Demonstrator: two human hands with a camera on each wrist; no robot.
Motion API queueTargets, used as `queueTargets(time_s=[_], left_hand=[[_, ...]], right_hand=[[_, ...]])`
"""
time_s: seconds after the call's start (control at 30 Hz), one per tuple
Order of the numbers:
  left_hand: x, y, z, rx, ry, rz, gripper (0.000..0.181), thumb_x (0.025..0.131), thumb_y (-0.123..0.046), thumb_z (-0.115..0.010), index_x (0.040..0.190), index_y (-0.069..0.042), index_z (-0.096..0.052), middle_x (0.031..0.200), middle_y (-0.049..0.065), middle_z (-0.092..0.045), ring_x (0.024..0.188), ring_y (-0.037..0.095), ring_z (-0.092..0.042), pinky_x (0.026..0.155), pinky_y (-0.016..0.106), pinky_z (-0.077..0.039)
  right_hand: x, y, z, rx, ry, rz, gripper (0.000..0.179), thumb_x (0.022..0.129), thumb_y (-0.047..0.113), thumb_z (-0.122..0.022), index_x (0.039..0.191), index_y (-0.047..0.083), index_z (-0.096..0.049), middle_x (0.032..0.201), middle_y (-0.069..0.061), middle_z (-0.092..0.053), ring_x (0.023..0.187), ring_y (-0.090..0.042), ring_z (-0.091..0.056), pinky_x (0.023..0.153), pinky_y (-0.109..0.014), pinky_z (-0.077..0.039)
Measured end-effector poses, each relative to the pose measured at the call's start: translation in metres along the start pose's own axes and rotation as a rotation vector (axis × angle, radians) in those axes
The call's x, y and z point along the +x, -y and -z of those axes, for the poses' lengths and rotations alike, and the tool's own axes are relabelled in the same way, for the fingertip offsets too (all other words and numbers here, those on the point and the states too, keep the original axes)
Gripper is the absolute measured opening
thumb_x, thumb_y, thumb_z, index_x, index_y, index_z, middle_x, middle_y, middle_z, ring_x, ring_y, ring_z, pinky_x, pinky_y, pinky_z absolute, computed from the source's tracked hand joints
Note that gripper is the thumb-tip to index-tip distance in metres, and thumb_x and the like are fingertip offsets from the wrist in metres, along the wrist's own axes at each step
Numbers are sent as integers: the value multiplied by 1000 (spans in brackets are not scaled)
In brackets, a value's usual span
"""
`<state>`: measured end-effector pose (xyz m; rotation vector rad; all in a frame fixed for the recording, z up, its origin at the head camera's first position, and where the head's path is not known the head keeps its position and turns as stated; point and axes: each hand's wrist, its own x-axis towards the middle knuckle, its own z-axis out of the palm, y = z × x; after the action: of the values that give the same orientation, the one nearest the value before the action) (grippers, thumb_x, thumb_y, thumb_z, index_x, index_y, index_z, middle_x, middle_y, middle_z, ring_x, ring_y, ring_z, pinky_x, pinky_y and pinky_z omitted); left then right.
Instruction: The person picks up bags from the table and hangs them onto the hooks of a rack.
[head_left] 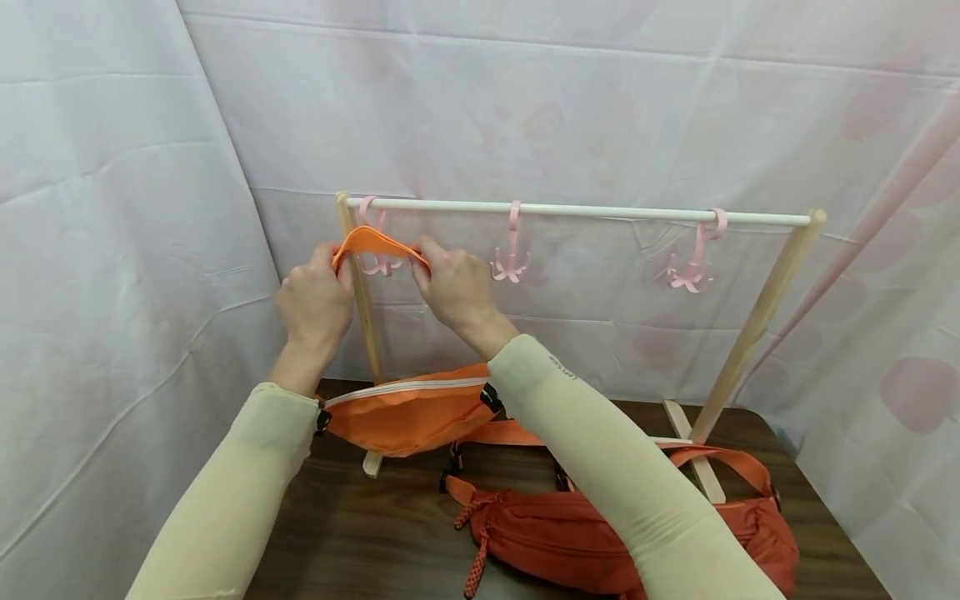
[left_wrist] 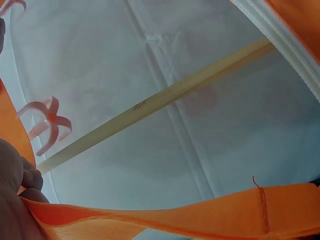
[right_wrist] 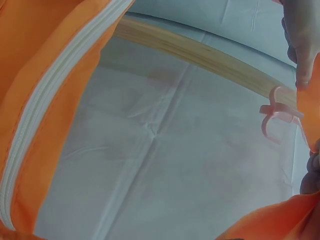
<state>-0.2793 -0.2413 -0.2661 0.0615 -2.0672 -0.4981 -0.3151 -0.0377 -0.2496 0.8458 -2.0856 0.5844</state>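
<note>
Between my two hands an orange strap (head_left: pixel 375 242) arches up, close in front of the left pink hook (head_left: pixel 382 265) on the rack. My left hand (head_left: pixel 315 296) grips one side of the strap; my right hand (head_left: pixel 459 283) pinches the other. Below them hangs the orange waist bag (head_left: pixel 412 412) with a white zipper, its black buckles near my wrists. In the left wrist view the strap (left_wrist: pixel 200 220) runs from my fingers along the bottom. The right wrist view shows the bag's zipper (right_wrist: pixel 47 95) and the pink hook (right_wrist: pixel 277 112) near the strap.
A white rail (head_left: pixel 600 210) on wooden posts carries two more pink hooks, one in the middle (head_left: pixel 510 265) and one at the right (head_left: pixel 688 271). A rust-red waist bag (head_left: pixel 555 533) lies on the dark wooden table (head_left: pixel 360 533), partly behind my right forearm. Pale curtains hang behind.
</note>
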Motion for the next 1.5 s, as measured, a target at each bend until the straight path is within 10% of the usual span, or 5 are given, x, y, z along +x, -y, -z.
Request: queueTargets(time_s=[1.5], left_hand=[[-4,-2,-7,-75,50,29,37,111,-29,-54,104,1,-74,69,17,-63,59,40,-60,51,45,-37]], right_hand=[[-5,-9,-2,-37,-64,21,9,105,17,-65,104,10,-70,62,-2,-58,49,-20,-54,45,-31,-40]])
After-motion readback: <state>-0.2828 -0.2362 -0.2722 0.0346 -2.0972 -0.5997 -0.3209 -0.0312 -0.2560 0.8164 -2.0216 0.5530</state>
